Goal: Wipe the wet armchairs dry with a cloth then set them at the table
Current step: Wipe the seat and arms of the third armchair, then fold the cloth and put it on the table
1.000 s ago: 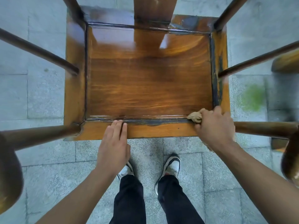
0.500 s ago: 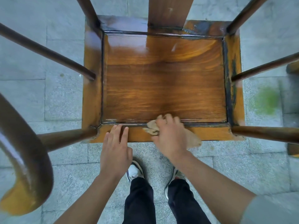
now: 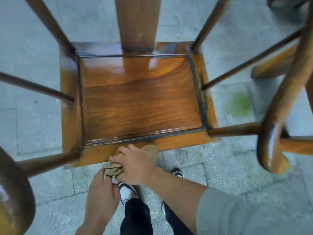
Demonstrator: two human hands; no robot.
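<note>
We look straight down at a wooden armchair that fills the middle of the frame. Its seat is shiny orange-brown wood with wavy grain, and bright spots of light sit near the top of it. Dark worn lines run along the groove round the seat board. The back slat goes up to the top middle, and thin dark rails stick out to the upper left and upper right. A round arm end shines at the right, and another one sits at the lower left. Under it all is a floor of grey stone slabs, with a green mossy patch at the right. Our right hand holds a tan cloth bunched up at the front edge of the seat, low in the middle of the frame. Our left hand is just below it and touches the cloth's hanging end; we cannot tell if those fingers grip it. Black trousers and white shoes show at the bottom.
</note>
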